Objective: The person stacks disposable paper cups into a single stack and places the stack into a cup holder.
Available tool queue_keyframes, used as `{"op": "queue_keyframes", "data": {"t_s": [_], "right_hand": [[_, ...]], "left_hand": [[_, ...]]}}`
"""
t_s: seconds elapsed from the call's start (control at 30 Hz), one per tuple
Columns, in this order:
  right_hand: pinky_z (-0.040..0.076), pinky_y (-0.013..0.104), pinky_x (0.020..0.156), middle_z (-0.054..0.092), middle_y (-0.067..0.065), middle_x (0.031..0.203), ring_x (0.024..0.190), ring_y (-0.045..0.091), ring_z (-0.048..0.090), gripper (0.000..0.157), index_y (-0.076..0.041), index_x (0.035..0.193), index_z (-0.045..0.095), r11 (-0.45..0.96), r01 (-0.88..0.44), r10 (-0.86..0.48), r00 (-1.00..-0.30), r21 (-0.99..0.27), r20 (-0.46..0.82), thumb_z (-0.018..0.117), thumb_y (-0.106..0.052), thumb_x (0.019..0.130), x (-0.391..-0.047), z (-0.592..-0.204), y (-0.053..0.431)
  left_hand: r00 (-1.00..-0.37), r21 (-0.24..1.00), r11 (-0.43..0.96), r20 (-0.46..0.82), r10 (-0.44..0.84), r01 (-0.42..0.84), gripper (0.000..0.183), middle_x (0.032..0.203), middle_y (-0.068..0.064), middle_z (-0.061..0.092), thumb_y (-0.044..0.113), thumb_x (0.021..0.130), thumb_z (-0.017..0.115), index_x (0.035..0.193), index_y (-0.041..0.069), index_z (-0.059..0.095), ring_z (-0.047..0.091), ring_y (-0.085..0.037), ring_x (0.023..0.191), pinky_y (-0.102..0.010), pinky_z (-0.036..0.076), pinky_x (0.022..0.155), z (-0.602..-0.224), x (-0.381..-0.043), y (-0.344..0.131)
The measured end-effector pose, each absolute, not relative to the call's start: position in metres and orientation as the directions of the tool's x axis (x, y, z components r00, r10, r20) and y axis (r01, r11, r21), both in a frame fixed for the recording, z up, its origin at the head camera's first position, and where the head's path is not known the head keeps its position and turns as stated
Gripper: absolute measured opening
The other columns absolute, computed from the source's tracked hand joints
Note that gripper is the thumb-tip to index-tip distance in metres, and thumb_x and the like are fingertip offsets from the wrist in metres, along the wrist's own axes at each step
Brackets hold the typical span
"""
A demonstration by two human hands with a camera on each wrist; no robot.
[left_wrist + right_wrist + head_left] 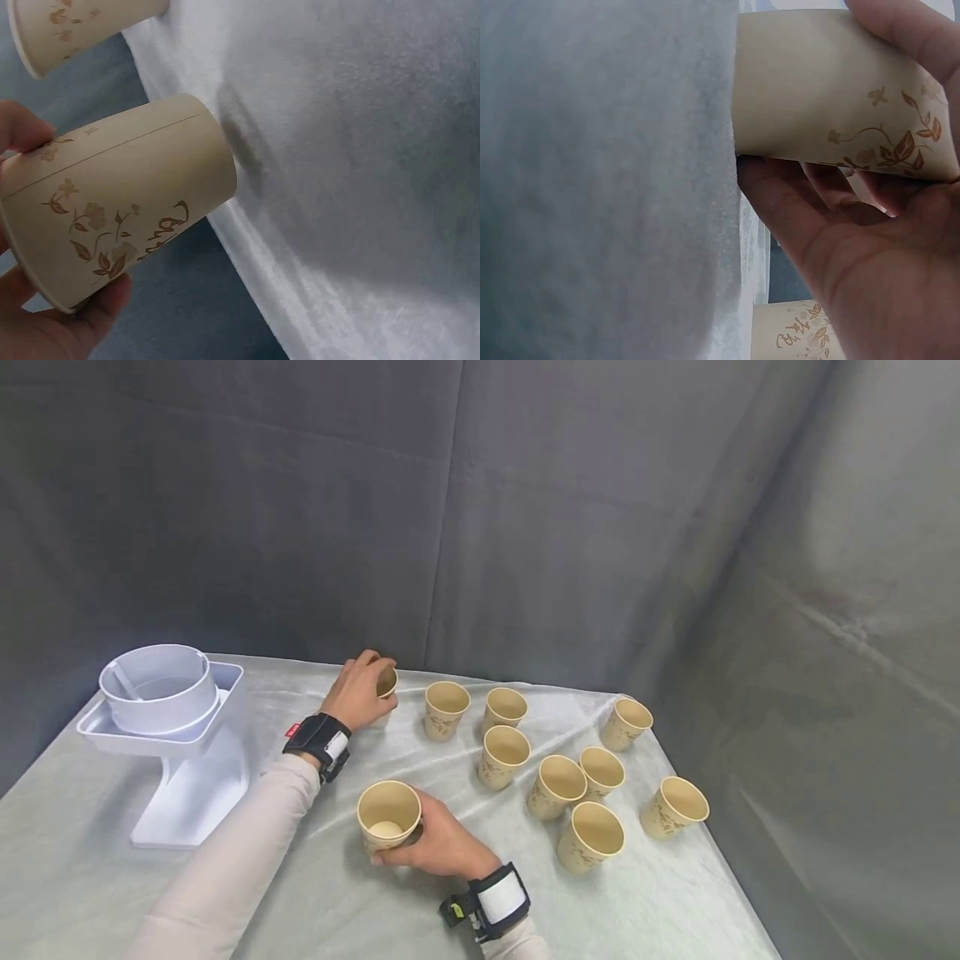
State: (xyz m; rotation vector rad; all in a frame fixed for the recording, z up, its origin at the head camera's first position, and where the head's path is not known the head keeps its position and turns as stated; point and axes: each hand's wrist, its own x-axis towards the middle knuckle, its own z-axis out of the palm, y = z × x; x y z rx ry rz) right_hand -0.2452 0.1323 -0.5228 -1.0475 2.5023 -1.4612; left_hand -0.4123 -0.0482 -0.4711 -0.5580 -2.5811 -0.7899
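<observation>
Toward the back edge of the table, my left hand (358,692) grips a beige paper cup (387,682) near its rim from above. The left wrist view shows that cup (124,199) with a brown flower print, its base close to the cloth and its rim between thumb and fingers. Nearer to me, my right hand (447,843) holds another paper cup (388,808), upright with its mouth up. In the right wrist view, thumb and fingers wrap round the sides of this cup (817,90), whose base is right at the cloth.
A white stand (187,802) with a tray and round bowl (157,685) is at the left. Several matching cups stand right of my hands, including a back cup (446,710) and a far-right cup (673,808). Grey curtains (525,527) enclose the back and right.
</observation>
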Motion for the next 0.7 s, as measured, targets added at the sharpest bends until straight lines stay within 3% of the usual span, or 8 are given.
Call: {"op": "queue_keyframes", "data": {"t_s": [0.43, 0.7], "right_hand": [[0.043, 0.029, 0.094, 0.059, -0.003, 0.114, 0.103, 0.013, 0.056, 0.07, -0.024, 0.125, 0.048, 0.325, -0.511, -0.579, -0.773, -0.795, 0.26, 0.081, -0.034, 0.064, -0.251, -0.519, 0.134], [0.045, 0.037, 0.092, 0.06, 0.011, 0.113, 0.102, 0.025, 0.057, 0.065, -0.01, 0.123, 0.05, 0.278, -0.538, -0.603, -0.743, -0.796, 0.291, 0.08, -0.015, 0.066, -0.242, -0.49, 0.133]], "left_hand": [[-0.781, 0.471, 0.706, 0.595, 0.188, 0.529, 0.049, 0.114, -0.008, 0.049, 0.035, 0.075, 0.063, 0.119, 0.016, 0.057, 0.046, -0.027, 0.098, -0.041, 0.048, 0.073, -0.437, -0.375, -0.05], [-0.718, 0.477, 0.641, 0.675, 0.17, 0.601, 0.044, 0.108, -0.002, 0.049, 0.034, 0.072, 0.063, 0.113, 0.018, 0.06, 0.044, -0.022, 0.093, -0.037, 0.045, 0.071, -0.419, -0.348, -0.049]]}}
